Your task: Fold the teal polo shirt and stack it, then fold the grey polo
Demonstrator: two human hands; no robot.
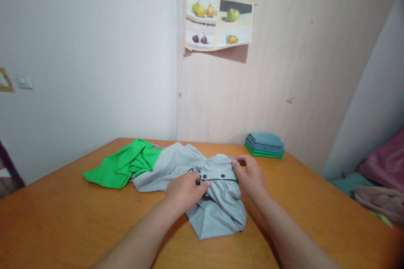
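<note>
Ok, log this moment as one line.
left hand: on grey garment by buttons | right hand: pinching its edge | green cloth beside | folded stack behind

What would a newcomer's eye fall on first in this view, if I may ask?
Most likely the crumpled grey fabric garment with dark buttons in the middle of the orange wooden table, pinched by the left hand and the right hand. Next comes the bright green crumpled cloth touching it on the left, then the paper fruit poster on the pale wood-grain wall panel above.
</note>
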